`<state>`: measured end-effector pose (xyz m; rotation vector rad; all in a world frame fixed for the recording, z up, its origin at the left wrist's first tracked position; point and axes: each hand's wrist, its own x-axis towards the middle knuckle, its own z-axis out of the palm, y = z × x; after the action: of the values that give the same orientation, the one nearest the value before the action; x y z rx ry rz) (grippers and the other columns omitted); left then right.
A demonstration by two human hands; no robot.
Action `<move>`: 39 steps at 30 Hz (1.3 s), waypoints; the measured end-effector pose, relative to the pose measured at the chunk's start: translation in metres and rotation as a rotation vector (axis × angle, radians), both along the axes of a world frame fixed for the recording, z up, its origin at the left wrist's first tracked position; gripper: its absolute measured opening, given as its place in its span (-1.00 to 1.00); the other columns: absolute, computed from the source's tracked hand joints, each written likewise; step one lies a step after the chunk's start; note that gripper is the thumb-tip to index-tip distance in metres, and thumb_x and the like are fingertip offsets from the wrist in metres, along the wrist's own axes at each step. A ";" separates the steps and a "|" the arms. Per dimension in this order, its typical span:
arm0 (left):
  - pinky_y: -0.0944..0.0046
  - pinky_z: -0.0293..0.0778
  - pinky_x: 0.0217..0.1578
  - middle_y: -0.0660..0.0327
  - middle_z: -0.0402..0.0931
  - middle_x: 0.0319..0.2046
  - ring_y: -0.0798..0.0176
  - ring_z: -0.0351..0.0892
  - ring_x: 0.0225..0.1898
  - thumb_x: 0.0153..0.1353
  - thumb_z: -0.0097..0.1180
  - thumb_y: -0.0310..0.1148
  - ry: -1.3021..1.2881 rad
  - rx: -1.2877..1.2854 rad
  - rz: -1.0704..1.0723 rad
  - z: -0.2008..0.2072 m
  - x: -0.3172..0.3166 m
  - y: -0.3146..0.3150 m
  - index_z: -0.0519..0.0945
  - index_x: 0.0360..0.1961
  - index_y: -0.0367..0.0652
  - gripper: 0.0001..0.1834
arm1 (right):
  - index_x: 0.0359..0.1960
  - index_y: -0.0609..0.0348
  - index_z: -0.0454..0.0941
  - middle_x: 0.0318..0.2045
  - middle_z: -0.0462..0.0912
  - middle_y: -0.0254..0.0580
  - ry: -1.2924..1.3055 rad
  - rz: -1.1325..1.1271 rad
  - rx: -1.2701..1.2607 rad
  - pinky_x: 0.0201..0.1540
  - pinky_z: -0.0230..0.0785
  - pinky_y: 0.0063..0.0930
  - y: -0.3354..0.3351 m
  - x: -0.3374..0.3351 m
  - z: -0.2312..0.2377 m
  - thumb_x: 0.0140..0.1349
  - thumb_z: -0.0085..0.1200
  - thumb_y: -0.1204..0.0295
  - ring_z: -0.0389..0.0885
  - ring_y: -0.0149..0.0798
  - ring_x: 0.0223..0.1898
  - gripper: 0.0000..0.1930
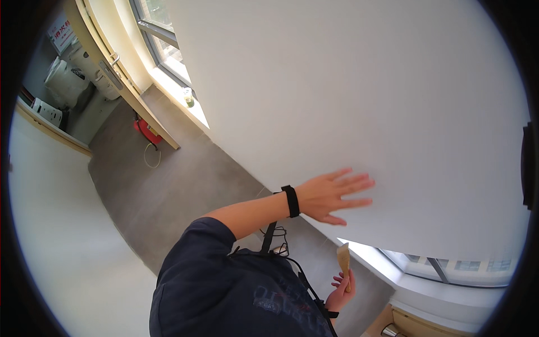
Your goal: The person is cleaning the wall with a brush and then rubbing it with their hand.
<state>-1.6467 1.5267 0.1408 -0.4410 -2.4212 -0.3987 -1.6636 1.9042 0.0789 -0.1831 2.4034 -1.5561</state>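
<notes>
My left hand (pixel 332 196) is open with its fingers spread, palm toward the white wall (pixel 359 101). Whether it touches the wall or hovers just off it, I cannot tell. A black band (pixel 291 201) circles that wrist. Lower down and close to my body, my right hand (pixel 340 293) is closed around the handle of a flat tan brush (pixel 343 259). The brush points up, its wide pale end above my fingers and apart from the wall. Another dark band (pixel 329 312) is on the right wrist.
At the upper left a wooden door (pixel 106 67) stands open, with a red object (pixel 147 132) and a thin cord on the grey floor (pixel 185 180) beside it. A cup (pixel 188 97) sits on a window sill. Another window (pixel 443 269) is at lower right. Black cables hang near my chest.
</notes>
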 end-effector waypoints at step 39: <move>0.30 0.55 -0.19 0.17 0.64 -0.41 0.28 0.65 -0.31 0.37 0.23 -0.33 -0.108 1.258 0.577 -0.042 0.088 0.021 0.64 -0.28 -0.27 -0.81 | 0.25 0.26 0.52 -0.19 0.72 -0.17 -0.262 -0.088 -0.092 -0.30 0.48 -0.56 0.033 0.016 -0.094 0.51 -0.03 0.38 0.67 -0.41 -0.32 -0.64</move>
<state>-1.5590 1.5479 0.0985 0.8031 -1.7729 -1.4960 -1.6472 1.9373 -0.0147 0.1048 2.1661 -1.6184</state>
